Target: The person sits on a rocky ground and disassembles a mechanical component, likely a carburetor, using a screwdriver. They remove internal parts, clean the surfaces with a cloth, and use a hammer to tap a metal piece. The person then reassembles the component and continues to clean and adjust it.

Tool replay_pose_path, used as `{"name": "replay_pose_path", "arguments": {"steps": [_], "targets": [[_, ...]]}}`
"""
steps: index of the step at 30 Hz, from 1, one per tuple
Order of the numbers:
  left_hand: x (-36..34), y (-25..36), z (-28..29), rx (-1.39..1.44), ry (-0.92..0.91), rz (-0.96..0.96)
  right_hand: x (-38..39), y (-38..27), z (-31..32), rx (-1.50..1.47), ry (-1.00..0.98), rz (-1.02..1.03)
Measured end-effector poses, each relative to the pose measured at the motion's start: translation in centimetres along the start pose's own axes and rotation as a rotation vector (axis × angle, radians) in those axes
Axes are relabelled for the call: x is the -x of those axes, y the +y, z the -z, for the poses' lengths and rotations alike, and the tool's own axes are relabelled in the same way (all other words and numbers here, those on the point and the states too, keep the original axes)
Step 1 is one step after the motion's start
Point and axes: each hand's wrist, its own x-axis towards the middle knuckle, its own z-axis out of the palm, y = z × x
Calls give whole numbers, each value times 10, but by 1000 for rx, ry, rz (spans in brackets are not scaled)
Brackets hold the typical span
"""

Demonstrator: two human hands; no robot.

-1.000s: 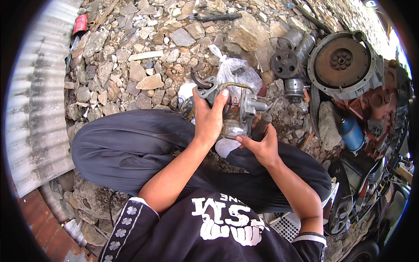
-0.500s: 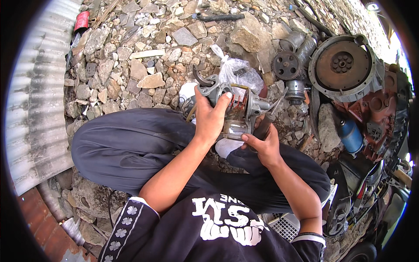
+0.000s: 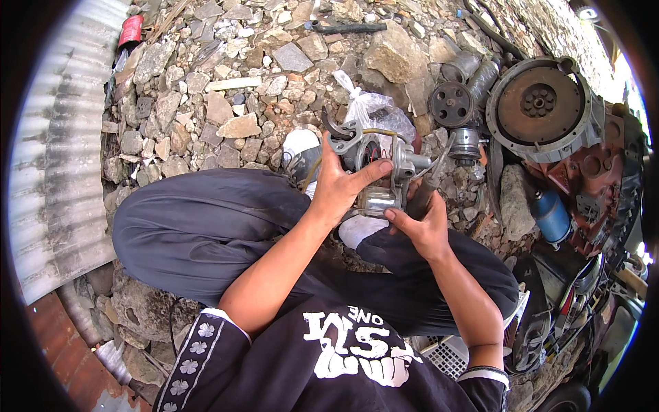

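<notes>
Head view: I see the left hand (image 3: 341, 187) clasping a metal pump (image 3: 399, 169) at two o'clock from centre, the right hand (image 3: 427, 225) gripping a dark-handled tool (image 3: 421, 198), apparently an adjusting step, next wanting steady support.

Left hand (image 3: 338, 184) and right hand (image 3: 431, 230) shifted rightward with metal part (image 3: 406, 162); left thumb (image 3: 371, 174) now farther across it.

Dull grey metal, glossy on its lower section, forms a mechanical part (image 3: 400, 165) beside a matt, dark-handled tool (image 3: 421, 197) and soft cloth trousers (image 3: 199, 216). Farther off lie rough stones (image 3: 238, 127), a shiny, crinkled plastic bag (image 3: 371, 110) and, far right, a rusty metal disc (image 3: 518, 99).
</notes>
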Motion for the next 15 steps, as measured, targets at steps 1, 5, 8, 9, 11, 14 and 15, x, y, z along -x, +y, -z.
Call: {"name": "replay_pose_path", "arguments": {"steps": [1,5,8,9,11,14,15], "targets": [[-1,-5,3,-2,-5,-15,1,-6,-2,50,6,-6],[-1,-21,7,-29,-31,-9,0,-8,-1,300,44,77],[-1,-25,6,0,-33,-62,1,-10,-3,521,73,166],[-1,-24,3,6,-30,-61,2,-14,-5,597,86,186],[1,-21,-1,16,-24,-60,2,-17,-7,646,90,193],[0,-30,2,-66,3,-97,0,-13,-9,640,100,234],[-1,-32,2,-71,17,-123,-2,-12,-10,626,104,254]]}}
